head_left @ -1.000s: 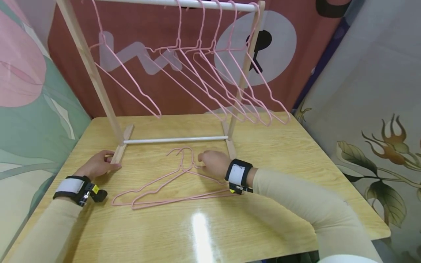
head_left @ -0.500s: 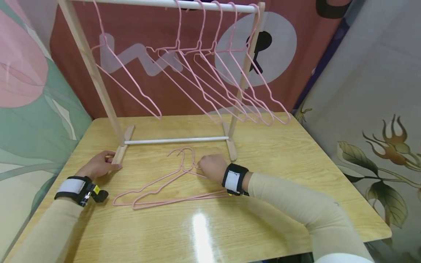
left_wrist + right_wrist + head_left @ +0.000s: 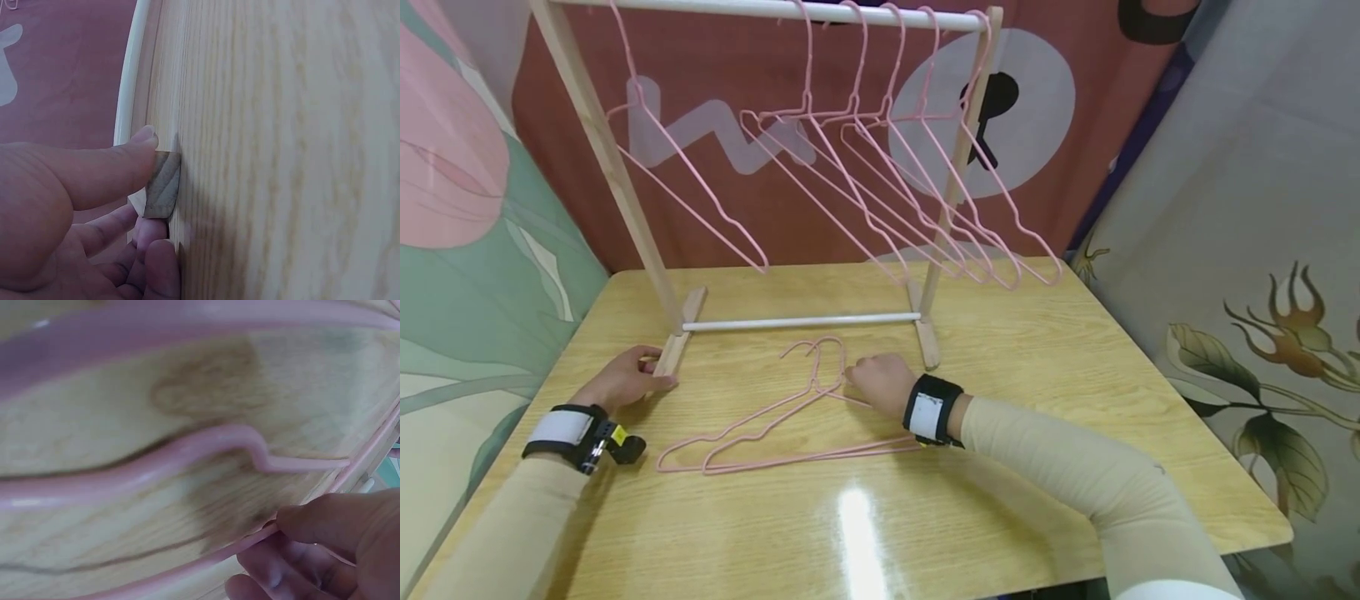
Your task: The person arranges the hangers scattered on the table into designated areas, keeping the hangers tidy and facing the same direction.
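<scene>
Two overlapping pink hangers [image 3: 767,428] lie on the table, their hooks toward the rack. My right hand [image 3: 883,383] pinches the wire of one hanger between thumb and fingers, near its neck. In the right wrist view, that pinched wire [image 3: 206,557] runs into the fingertips, and the right hand [image 3: 325,544] hides part of it. My left hand [image 3: 625,377] grips the front end of the wooden rack's left foot [image 3: 672,357]. The left wrist view has the left thumb [image 3: 115,170] on one side of the foot's end [image 3: 164,184] and fingers on the other.
The clothes rack [image 3: 598,133] stands at the back of the table [image 3: 1037,492]. Several pink hangers [image 3: 857,167] hang from its white top bar [image 3: 737,7], mostly toward the right. A white lower bar [image 3: 801,321] joins its feet, the right foot [image 3: 928,342] close behind my right hand.
My right hand has moved slightly left and its fingers have closed on the hanger's wire. My left hand has stayed on the rack's foot. One hung hanger sways slightly.
</scene>
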`<state>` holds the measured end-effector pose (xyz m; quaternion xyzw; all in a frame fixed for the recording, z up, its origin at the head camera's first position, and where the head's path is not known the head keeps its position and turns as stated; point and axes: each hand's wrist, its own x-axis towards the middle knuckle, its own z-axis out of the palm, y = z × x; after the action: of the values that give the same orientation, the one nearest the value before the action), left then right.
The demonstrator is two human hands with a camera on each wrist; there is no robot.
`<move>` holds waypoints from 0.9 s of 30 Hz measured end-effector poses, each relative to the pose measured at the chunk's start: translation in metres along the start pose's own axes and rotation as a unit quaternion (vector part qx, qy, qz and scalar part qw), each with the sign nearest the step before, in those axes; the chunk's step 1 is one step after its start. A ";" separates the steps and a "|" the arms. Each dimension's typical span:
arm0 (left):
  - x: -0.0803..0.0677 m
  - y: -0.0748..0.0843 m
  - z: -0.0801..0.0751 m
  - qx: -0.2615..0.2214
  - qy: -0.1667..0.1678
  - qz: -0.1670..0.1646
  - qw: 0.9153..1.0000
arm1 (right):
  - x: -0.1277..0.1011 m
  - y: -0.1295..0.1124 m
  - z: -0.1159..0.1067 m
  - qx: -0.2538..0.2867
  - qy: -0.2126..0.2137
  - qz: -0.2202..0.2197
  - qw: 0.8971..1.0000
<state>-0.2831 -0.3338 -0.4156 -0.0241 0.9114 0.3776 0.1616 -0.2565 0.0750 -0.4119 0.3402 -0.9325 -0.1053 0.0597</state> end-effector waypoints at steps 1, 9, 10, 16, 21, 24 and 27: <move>0.000 0.000 0.000 0.000 -0.001 0.002 1.000 | 0.000 0.000 0.000 -0.002 0.000 0.000 1.000; 0.001 0.001 0.000 -0.002 0.004 0.002 1.000 | -0.004 0.003 -0.014 0.047 0.005 0.005 0.999; 0.001 0.001 0.000 -0.004 0.004 -0.002 1.000 | -0.004 0.003 -0.016 0.058 0.003 0.006 0.998; 0.001 0.001 0.001 -0.003 0.005 -0.003 1.000 | -0.008 0.007 -0.025 0.090 0.014 0.002 0.996; 0.001 -0.001 0.001 0.000 0.003 -0.001 1.000 | -0.011 0.009 -0.034 0.104 0.029 -0.008 0.994; 0.000 0.000 0.001 -0.003 0.004 0.001 1.000 | -0.013 0.009 -0.041 0.118 0.038 -0.007 0.992; 0.000 0.000 0.002 -0.003 0.004 0.009 1.000 | -0.016 0.007 -0.047 0.121 0.047 -0.007 0.992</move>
<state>-0.2825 -0.3325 -0.4163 -0.0183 0.9111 0.3818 0.1542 -0.2400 0.0829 -0.3652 0.3563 -0.9320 0.0239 0.0616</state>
